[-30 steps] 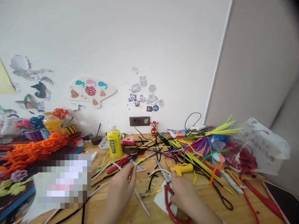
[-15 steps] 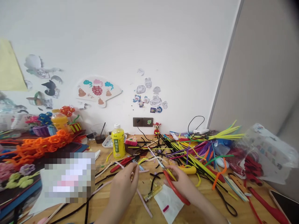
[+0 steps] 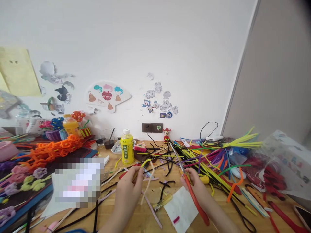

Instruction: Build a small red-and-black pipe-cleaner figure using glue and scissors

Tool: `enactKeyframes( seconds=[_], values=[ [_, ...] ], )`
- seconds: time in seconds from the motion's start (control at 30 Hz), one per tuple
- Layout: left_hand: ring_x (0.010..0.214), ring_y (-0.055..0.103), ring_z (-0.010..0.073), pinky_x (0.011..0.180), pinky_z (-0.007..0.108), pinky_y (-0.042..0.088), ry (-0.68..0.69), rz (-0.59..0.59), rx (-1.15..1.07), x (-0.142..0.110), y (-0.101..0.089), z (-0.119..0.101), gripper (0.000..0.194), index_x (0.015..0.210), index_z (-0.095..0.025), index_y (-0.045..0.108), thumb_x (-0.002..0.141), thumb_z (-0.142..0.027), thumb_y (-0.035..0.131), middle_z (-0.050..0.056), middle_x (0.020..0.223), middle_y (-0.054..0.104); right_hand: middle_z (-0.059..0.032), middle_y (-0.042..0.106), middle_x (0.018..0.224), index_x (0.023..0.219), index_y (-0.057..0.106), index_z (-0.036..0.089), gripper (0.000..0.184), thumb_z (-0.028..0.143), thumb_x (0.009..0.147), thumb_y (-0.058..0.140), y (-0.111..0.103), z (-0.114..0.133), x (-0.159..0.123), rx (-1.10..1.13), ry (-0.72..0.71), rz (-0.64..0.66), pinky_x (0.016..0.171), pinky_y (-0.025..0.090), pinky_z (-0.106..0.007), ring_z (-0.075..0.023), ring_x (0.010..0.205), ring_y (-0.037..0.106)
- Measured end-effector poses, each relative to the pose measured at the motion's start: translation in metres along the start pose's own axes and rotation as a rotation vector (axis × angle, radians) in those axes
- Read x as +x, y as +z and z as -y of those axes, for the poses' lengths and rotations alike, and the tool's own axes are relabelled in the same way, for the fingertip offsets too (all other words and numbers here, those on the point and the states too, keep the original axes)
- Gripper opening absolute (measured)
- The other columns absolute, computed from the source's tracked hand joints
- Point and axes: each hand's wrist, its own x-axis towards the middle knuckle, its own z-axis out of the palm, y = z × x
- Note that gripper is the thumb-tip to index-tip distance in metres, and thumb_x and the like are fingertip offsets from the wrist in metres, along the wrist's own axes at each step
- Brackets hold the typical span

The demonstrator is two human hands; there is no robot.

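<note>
My left hand is closed in a pinch on a short yellow pipe cleaner that sticks up and to the right of the fingertips. Just right of those fingers a cream pipe cleaner hangs in a curve; whether it is held or loose I cannot tell. My right hand grips a pair of scissors with red handles, its long metal blades pointing up and away toward the wall. Below the hands lie a white paper square and a clear yellowish lighter.
A yellow drink bottle stands behind my left hand. Bundles of coloured pipe cleaners spread over the right back. Orange pipe-cleaner work lies at left, near a sheet of paper. A phone sits at the right edge.
The scissors have swung from pointing left, near a pale strip, to pointing away at the wall. The cream strip now hangs beside my left hand. The view has turned slightly left.
</note>
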Motion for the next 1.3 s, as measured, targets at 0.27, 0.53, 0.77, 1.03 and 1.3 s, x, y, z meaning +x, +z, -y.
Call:
enactKeyframes(
  seconds=[0.27, 0.53, 0.77, 1.03, 1.3],
  values=[
    [0.049, 0.06, 0.0151, 0.049, 0.023, 0.044, 0.058, 0.024, 0.111, -0.002, 0.004, 0.003, 0.023, 0.078, -0.02, 0.057, 0.084, -0.035, 0.04, 0.0, 0.056, 0.064, 0.0029, 0.053, 0.075, 0.103, 0.04, 0.023, 0.036, 0.03, 0.071, 0.055, -0.009, 0.013, -0.003, -0.06, 0.018, 0.209, 0.067, 0.044, -0.025, -0.0159, 0.074, 0.056],
    [0.045, 0.058, 0.0128, 0.048, 0.021, 0.045, 0.051, 0.051, 0.016, -0.006, 0.007, 0.001, 0.024, 0.077, -0.02, 0.056, 0.085, -0.035, 0.039, -0.002, 0.056, 0.063, 0.0039, 0.055, 0.074, 0.102, 0.05, 0.026, 0.043, 0.02, 0.061, 0.063, 0.002, 0.019, -0.02, -0.148, 0.036, 0.224, 0.06, 0.041, -0.023, -0.0138, 0.065, 0.053],
    [0.05, 0.06, 0.0145, 0.051, 0.022, 0.046, 0.067, 0.119, 0.02, -0.011, 0.01, 0.001, 0.023, 0.079, -0.021, 0.056, 0.085, -0.035, 0.039, 0.0, 0.059, 0.064, 0.0043, 0.053, 0.072, 0.095, 0.053, 0.024, 0.039, 0.017, 0.057, 0.063, 0.005, 0.023, -0.016, -0.104, 0.035, 0.181, 0.057, 0.04, -0.021, -0.0128, 0.063, 0.051],
    [0.053, 0.061, 0.0148, 0.052, 0.022, 0.045, 0.086, 0.16, 0.048, -0.007, 0.01, 0.001, 0.022, 0.08, -0.02, 0.055, 0.085, -0.032, 0.038, 0.001, 0.062, 0.065, 0.0045, 0.054, 0.073, 0.096, 0.052, 0.025, 0.041, 0.015, 0.058, 0.062, 0.004, 0.025, -0.016, -0.124, 0.045, 0.18, 0.06, 0.041, -0.022, -0.0133, 0.066, 0.052],
    [0.052, 0.061, 0.0161, 0.051, 0.023, 0.045, 0.131, 0.106, 0.117, -0.006, 0.009, 0.004, 0.022, 0.08, -0.019, 0.057, 0.085, -0.031, 0.038, 0.002, 0.061, 0.066, 0.0023, 0.057, 0.078, 0.099, 0.054, 0.024, 0.041, 0.019, 0.06, 0.064, 0.004, 0.022, -0.018, -0.132, 0.033, 0.167, 0.062, 0.042, -0.022, -0.0133, 0.067, 0.053]
  ],
)
